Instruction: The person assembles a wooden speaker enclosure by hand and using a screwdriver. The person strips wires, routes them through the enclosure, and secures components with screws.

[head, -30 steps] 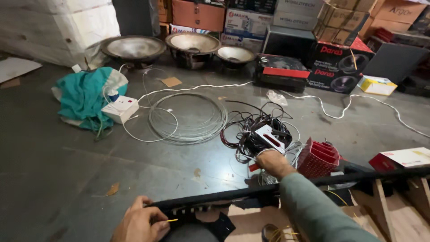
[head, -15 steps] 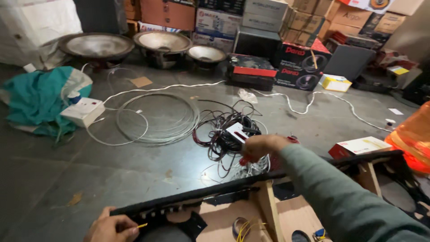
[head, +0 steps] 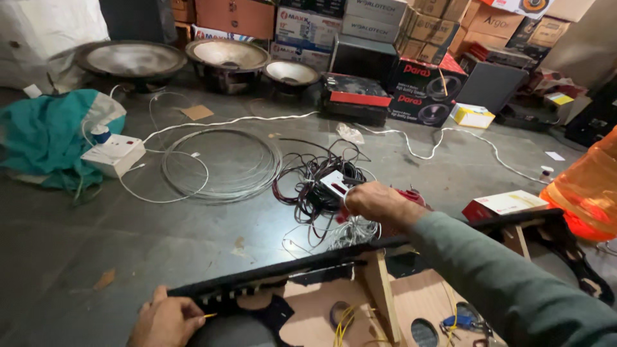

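Right hand [head: 376,202] is closed over a red-handled tool at the tangled dark wire bundle [head: 315,186], just beyond the black-edged wooden panel [head: 302,266]. Left hand [head: 168,319] pinches the panel's near left edge, its long axis running left-right.

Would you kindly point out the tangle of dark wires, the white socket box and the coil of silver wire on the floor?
tangle of dark wires [head: 308,183], head view, left loops of the bundle.
white socket box [head: 116,154], head view, its top face.
coil of silver wire [head: 222,164], head view, its inner rings.
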